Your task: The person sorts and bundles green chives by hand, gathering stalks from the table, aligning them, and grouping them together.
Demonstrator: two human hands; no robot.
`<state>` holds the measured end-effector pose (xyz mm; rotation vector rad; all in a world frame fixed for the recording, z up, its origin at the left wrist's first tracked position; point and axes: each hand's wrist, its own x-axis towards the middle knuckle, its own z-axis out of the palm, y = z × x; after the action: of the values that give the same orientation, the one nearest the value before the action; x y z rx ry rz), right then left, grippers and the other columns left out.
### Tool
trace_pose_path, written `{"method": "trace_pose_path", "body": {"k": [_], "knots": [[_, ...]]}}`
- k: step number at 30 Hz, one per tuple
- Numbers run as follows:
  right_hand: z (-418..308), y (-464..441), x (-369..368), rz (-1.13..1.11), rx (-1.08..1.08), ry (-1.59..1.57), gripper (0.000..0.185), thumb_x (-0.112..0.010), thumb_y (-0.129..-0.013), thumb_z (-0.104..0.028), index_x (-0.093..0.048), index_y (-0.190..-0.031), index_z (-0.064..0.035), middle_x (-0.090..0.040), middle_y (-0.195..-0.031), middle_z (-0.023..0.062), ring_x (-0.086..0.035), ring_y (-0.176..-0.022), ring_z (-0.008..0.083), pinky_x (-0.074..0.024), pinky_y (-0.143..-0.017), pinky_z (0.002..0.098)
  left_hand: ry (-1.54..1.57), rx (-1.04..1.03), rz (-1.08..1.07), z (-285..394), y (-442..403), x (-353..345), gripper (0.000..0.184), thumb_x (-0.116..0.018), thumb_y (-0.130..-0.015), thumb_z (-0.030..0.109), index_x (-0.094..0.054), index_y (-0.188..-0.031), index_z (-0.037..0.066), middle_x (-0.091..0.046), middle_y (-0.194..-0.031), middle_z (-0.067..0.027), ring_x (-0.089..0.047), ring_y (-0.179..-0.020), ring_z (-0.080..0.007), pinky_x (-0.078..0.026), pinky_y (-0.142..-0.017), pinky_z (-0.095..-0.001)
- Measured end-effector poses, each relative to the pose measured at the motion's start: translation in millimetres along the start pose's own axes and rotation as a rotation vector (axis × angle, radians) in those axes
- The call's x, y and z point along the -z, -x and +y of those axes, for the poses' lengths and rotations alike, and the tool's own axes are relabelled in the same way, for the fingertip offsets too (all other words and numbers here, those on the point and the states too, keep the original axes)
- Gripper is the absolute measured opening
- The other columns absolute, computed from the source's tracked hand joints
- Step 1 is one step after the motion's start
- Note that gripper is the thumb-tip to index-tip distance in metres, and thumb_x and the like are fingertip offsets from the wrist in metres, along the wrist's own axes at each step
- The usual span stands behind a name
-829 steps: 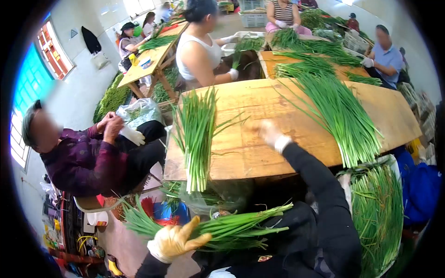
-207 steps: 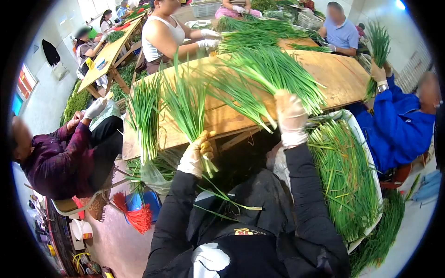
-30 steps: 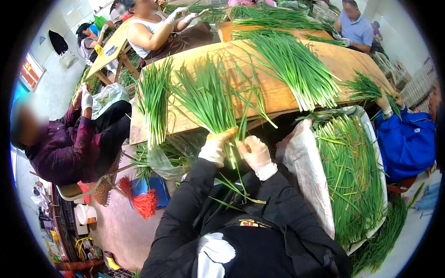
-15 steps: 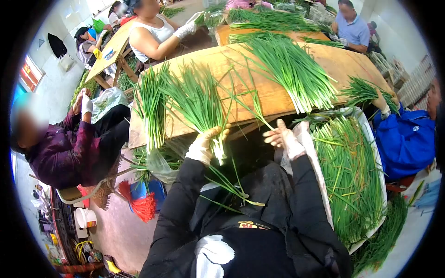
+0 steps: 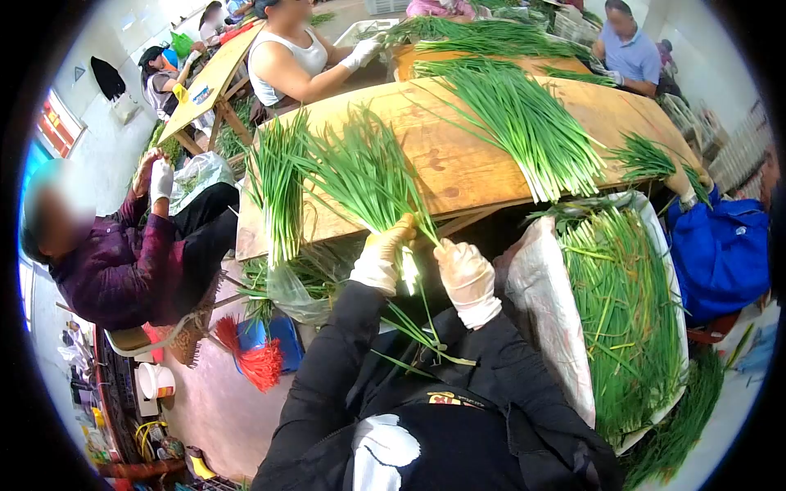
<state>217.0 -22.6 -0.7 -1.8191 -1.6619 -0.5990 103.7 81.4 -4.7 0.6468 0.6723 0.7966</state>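
My left hand (image 5: pixel 381 255), in a pale glove with yellowed fingers, is closed around the lower stalks of a green bunch (image 5: pixel 364 168) whose leaves fan out over the wooden table (image 5: pixel 442 176). Right beside it, my right hand (image 5: pixel 465 277), also gloved, pinches a few green stalks at the bunch's right side. A separate bunch (image 5: pixel 277 196) lies at the table's left end. To the right rests a larger pile of stalks (image 5: pixel 532 135), white ends toward me. Some loose stalks (image 5: pixel 422 334) lie on my lap.
A lined crate (image 5: pixel 626 319) full of stalks stands at my right. Beyond it sits a person in blue (image 5: pixel 716 254). A person in dark purple (image 5: pixel 123 262) sits at left, near red strands (image 5: pixel 258 360). Across the table is a person in a white top (image 5: pixel 291 61).
My right hand, open and apart half a second ago, has moved left to the bunch and closed on stalks. The thin stalks that lay mid-table are no longer there.
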Motion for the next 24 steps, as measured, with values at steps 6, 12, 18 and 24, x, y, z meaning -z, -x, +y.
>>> {"method": "trace_pose_path", "body": {"k": [6, 12, 18, 24], "knots": [[1, -1, 6, -0.172, 0.072, -0.470, 0.031, -0.050, -0.083, -0.029, -0.053, -0.093, -0.0001, -0.054, -0.068, 0.0104, -0.052, -0.057, 0.0212, -0.0438, -0.054, 0.0291, -0.032, 0.045, 0.038, 5, 11, 9, 0.020, -0.060, -0.077, 0.015, -0.057, -0.092, 0.001, -0.055, -0.064, -0.0014, -0.050, -0.053, -0.0102, -0.041, -0.048, -0.0212], [4, -15, -17, -0.623, -0.659, -1.291, 0.023, -0.051, -0.084, -0.023, -0.053, -0.071, -0.0032, -0.055, -0.069, 0.0020, -0.045, -0.056, 0.0084, -0.0385, -0.054, 0.0222, -0.162, 0.033, -0.066, -8, 16, 17, 0.020, -0.060, -0.076, 0.010, -0.057, -0.092, 0.000, -0.061, -0.078, -0.0057, -0.057, -0.065, -0.0147, -0.047, -0.061, -0.0260], [-7, -1, -28, 0.036, -0.090, -0.475, 0.019, -0.057, -0.078, -0.022, -0.049, -0.069, -0.0075, -0.049, -0.063, 0.0083, -0.051, -0.059, 0.0262, -0.0431, -0.051, 0.0356, -0.137, -0.039, -0.021, -6, 18, 15, 0.018, -0.062, -0.073, 0.007, -0.056, -0.088, 0.000, -0.060, -0.077, -0.0062, -0.058, -0.066, -0.0162, -0.049, -0.062, -0.0284], [-12, 62, -19, -0.254, -0.541, -0.864, 0.015, -0.052, -0.082, -0.015, -0.047, -0.072, -0.0036, -0.054, -0.065, 0.0086, -0.055, -0.057, 0.0187, -0.0443, -0.049, 0.0318, -0.064, -0.023, -0.017, 2, 12, 11, 0.012, -0.057, -0.074, -0.001, -0.054, -0.086, -0.002, -0.059, -0.080, -0.0101, -0.060, -0.076, -0.0240, -0.049, -0.057, -0.0298]]}}
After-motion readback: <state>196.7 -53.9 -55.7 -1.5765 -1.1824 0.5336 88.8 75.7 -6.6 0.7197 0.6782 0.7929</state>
